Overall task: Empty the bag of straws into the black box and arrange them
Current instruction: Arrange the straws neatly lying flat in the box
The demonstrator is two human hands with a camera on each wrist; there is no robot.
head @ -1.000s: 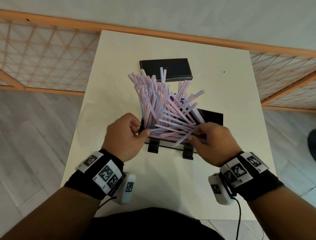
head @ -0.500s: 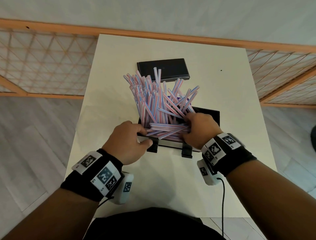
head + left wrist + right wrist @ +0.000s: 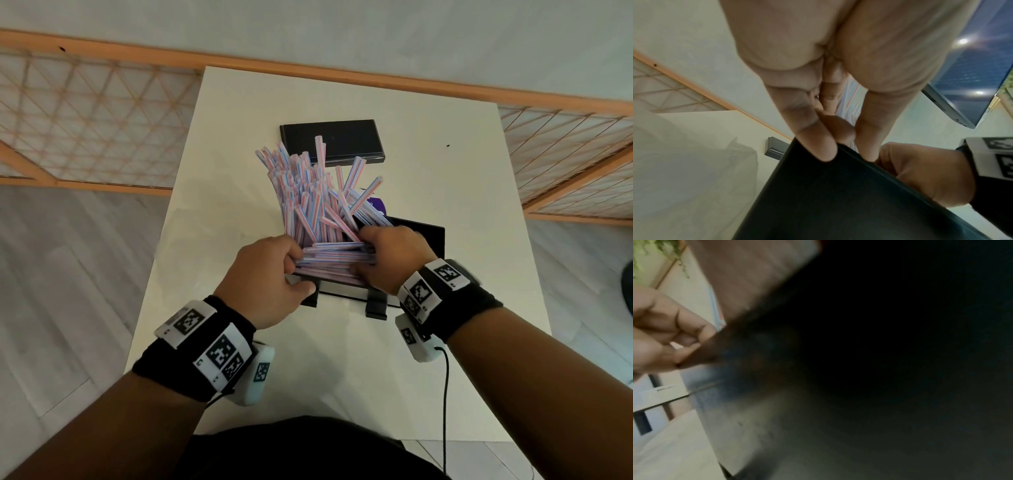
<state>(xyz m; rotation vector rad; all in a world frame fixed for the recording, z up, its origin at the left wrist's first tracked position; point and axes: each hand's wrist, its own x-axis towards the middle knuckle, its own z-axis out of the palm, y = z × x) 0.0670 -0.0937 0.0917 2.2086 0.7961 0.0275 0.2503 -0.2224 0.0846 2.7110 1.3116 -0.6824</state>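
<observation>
Straws (image 3: pixel 310 202) stand crowded and leaning in the box (image 3: pixel 430 240) on the worktop (image 3: pixel 445 178). A crosswise bundle is gripped at its ends by the left hand (image 3: pixel 270 274) and right hand (image 3: pixel 390 258). Squeezing could buckle it; leaning straws may tip out.

- A pale cream table (image 3: pixel 239 144) is standing on a grey wood-look floor (image 3: pixel 68 274), its far edge lying against a wall with an orange wooden rail.
- A black box (image 3: pixel 424 240) is sitting near the table's middle, resting on two dark feet at its near side.
- A flat black lid (image 3: pixel 352 137) is lying farther back, apart from the box.
- A small dark speck (image 3: pixel 447 146) is showing to the lid's right.
</observation>
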